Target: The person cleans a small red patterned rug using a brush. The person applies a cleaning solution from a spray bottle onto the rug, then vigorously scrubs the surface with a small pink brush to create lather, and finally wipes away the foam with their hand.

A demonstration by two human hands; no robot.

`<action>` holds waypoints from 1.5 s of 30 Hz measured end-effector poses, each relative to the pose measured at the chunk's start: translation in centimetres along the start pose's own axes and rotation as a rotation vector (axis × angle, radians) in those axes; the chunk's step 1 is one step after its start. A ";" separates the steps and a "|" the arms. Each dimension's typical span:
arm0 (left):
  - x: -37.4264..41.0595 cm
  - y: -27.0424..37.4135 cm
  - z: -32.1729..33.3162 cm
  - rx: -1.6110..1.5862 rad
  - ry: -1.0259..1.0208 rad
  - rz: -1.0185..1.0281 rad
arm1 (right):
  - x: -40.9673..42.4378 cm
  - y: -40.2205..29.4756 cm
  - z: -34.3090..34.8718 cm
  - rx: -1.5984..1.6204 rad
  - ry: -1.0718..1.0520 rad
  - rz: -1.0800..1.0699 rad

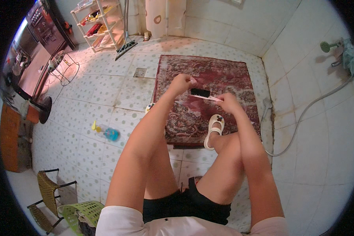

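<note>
My right hand (pixel 228 102) grips the light pink handle of a scrubbing brush (pixel 201 93). Its black bristles face upward and its head points to the left. Close to the bristles, my left hand (pixel 182 82) hovers with its fingers curled inward; whether something small is pinched between the fingertips cannot be told. Both hands are above a dark red patterned rug (pixel 206 124) spread on the tiled floor. One white clog (pixel 214 129) on my foot rests on the rug's near part. The other clog (pixel 150 107) shows at the left edge, mostly behind my left arm.
A pump bottle of blue liquid (pixel 110 133) lies on the floor to the left. Behind are a floor drain (pixel 140 72), a floor squeegee (pixel 126 48) and a shelf rack (pixel 101 26). A shower hose (pixel 298 124) hangs at right. A green basket (pixel 91 208) and woven chair (pixel 47 188) stand near left.
</note>
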State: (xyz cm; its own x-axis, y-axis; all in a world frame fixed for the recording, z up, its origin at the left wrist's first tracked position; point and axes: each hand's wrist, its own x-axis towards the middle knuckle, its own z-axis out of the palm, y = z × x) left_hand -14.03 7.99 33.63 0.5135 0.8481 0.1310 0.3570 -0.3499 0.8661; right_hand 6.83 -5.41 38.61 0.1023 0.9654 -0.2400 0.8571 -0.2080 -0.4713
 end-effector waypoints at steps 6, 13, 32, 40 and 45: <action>-0.7 2.8 0.2 0.288 -0.051 -0.061 | 0.4 0.5 0.0 -0.072 0.011 0.106; -0.9 3.3 0.5 0.479 -0.122 -0.019 | 0.8 0.5 0.2 -0.005 0.019 0.110; -0.9 2.4 0.8 0.524 0.121 0.011 | 1.6 0.2 0.6 0.247 0.210 0.022; -1.0 2.7 0.4 0.545 0.032 -0.039 | 1.6 -1.0 0.3 0.292 0.491 0.081; -1.5 3.1 0.5 0.491 0.059 -0.047 | 1.1 -1.6 0.4 0.142 0.410 0.053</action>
State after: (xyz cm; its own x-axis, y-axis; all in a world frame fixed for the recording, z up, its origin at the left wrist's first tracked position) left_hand -13.28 5.43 35.92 0.4482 0.8834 0.1366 0.7113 -0.4450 0.5441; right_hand 5.39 -4.04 38.76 0.3614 0.9293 0.0765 0.7699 -0.2512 -0.5866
